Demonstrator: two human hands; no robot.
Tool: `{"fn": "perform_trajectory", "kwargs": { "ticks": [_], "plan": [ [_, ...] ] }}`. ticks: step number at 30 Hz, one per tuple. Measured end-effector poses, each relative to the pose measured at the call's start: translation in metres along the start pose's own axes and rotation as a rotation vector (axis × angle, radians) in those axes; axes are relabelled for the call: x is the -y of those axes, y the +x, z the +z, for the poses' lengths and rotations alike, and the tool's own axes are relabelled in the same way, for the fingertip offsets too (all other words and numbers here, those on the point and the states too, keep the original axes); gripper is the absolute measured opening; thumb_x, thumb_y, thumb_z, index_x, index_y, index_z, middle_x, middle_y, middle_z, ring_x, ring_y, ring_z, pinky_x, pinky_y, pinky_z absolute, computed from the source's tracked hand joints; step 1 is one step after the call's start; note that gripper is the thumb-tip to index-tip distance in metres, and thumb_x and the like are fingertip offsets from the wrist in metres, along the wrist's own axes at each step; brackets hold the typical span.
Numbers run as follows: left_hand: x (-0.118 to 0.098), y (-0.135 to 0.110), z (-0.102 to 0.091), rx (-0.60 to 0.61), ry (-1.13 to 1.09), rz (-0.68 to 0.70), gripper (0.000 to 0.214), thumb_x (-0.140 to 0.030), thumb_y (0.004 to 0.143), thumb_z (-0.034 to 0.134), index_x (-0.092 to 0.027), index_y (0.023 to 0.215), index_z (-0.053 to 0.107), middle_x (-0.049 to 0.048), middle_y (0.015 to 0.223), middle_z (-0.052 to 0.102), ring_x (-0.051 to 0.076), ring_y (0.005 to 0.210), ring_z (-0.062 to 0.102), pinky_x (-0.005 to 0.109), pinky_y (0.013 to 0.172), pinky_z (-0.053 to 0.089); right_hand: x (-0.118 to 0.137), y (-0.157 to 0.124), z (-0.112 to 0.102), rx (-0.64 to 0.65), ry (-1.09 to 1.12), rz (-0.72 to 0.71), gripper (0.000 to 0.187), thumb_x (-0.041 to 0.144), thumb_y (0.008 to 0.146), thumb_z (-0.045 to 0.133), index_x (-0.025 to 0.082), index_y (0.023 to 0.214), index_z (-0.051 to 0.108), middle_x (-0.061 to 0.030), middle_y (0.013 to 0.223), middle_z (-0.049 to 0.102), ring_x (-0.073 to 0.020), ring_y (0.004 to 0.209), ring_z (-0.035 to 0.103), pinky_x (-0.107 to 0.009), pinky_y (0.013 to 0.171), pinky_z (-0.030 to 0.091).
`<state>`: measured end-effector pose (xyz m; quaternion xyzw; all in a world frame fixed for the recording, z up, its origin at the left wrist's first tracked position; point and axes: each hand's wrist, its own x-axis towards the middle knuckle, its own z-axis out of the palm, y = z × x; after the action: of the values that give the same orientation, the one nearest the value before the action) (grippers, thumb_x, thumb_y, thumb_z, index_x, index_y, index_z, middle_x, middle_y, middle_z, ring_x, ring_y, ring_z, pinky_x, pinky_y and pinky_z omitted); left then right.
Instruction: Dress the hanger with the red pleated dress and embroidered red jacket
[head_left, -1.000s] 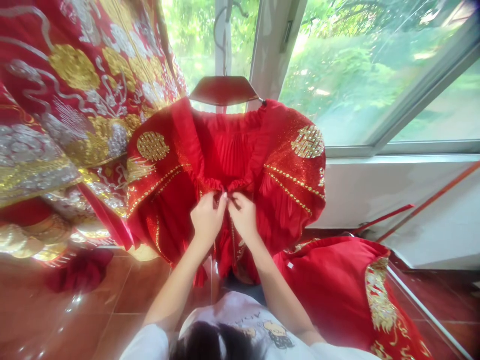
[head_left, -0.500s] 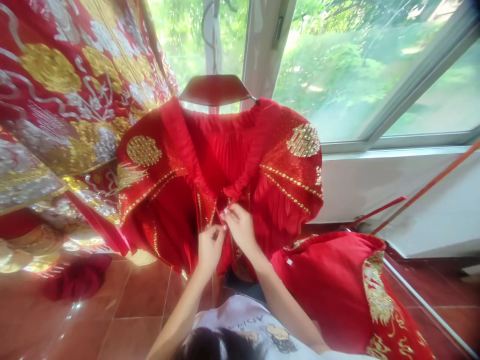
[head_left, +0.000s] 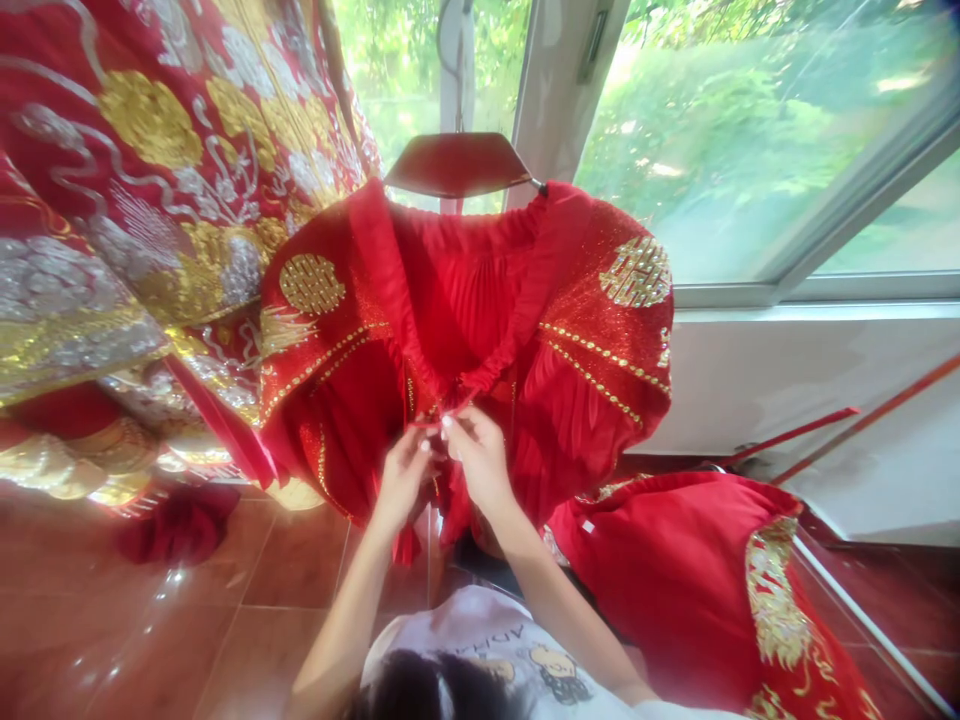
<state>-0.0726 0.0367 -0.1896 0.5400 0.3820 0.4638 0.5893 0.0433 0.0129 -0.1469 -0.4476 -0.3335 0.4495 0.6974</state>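
Note:
A red pleated garment [head_left: 480, 300] with gold embroidery hangs on a dark red hanger [head_left: 457, 163] in front of a window. Both my hands meet at its front opening, just below the gathered edge. My left hand [head_left: 403, 475] is closed, pinching a thin red tie of the garment. My right hand [head_left: 476, 455] is closed too, its fingertips pinched on the same tie close beside the left. The tie's ends are hidden by my fingers.
A heavy red robe [head_left: 150, 180] with gold and silver embroidery hangs at the left. Another red embroidered garment [head_left: 705, 590] lies at the lower right. A dark red cloth [head_left: 176, 525] lies on the tiled floor [head_left: 112, 630]. A white wall and window sill stand behind.
My hands dropped from the gathered edge to a little lower on the front opening, then drew together on the tie. The view shifted slightly.

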Motion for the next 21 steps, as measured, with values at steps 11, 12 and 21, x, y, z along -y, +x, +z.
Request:
{"fn": "perform_trajectory", "kwargs": {
  "ticks": [11, 12, 21],
  "plan": [
    [-0.071, 0.014, 0.015, -0.145, 0.786, 0.687, 0.014, -0.024, 0.087, 0.062, -0.022, 0.083, 0.075, 0.0033, 0.082, 0.065, 0.016, 0.081, 0.061, 0.027, 0.073, 0.048, -0.001, -0.008, 0.005, -0.03, -0.119, -0.138, 0.016, 0.034, 0.077, 0.062, 0.018, 0.074, 0.057, 0.0017, 0.069, 0.059, -0.0107, 0.063, 0.051, -0.023, 0.06, 0.043],
    [-0.074, 0.017, 0.018, -0.158, 0.807, 0.679, 0.011, -0.023, 0.086, 0.063, -0.022, 0.082, 0.074, 0.0025, 0.08, 0.063, 0.016, 0.079, 0.06, 0.026, 0.07, 0.047, -0.001, -0.008, 0.005, -0.032, -0.128, -0.146, 0.015, 0.033, 0.077, 0.061, 0.018, 0.074, 0.057, 0.0015, 0.07, 0.059, -0.0111, 0.064, 0.052, -0.023, 0.061, 0.043],
    [-0.066, 0.026, 0.036, -0.41, 0.567, 0.437, 0.023, -0.023, 0.075, 0.069, -0.02, 0.079, 0.047, -0.0046, 0.073, 0.049, 0.01, 0.063, 0.048, 0.022, 0.061, 0.041, -0.002, -0.01, 0.004, -0.009, -0.15, -0.155, 0.016, 0.033, 0.076, 0.06, 0.02, 0.07, 0.054, 0.0022, 0.066, 0.056, -0.0119, 0.062, 0.051, -0.024, 0.06, 0.044]
  ]
}}
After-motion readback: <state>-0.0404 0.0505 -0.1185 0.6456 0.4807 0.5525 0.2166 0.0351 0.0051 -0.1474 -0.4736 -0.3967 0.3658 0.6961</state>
